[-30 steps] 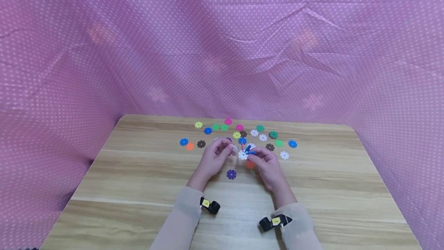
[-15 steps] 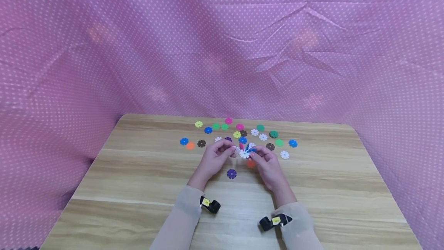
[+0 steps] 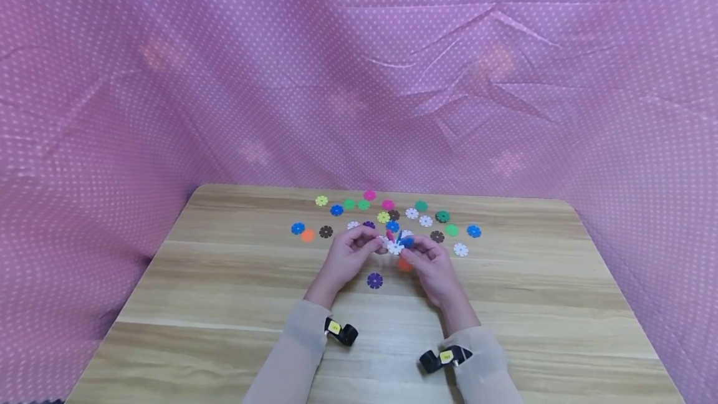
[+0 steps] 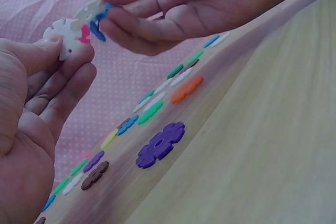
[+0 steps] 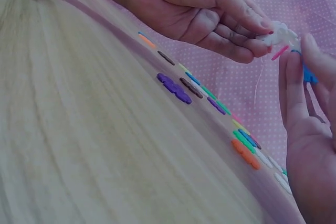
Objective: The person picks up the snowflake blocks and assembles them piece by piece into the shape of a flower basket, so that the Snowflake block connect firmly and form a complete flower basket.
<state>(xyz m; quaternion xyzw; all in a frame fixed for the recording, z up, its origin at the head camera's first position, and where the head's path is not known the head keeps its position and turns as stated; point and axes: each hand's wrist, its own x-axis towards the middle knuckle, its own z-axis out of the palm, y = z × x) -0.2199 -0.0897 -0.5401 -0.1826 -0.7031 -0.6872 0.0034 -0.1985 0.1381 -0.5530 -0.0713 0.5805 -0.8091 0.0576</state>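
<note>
Above the table, my left hand pinches a white notched plastic disc between thumb and fingers. My right hand grips a small cluster of joined discs: a white one at the front, blue ones and a pink one. In the left wrist view, the left hand's white disc meets the cluster near the pink disc. Whether the two are slotted together cannot be told. The right fingers partly hide the blue disc.
Several loose discs in many colours lie across the back of the wooden table. A purple disc lies nearest me, and an orange one sits below the right fingers. A pink dotted cloth hangs behind the table.
The left hand's white disc has moved slightly right, against the cluster. The cluster has turned a little in the right fingers, showing more of the blue disc. Both arms stay almost in place.
</note>
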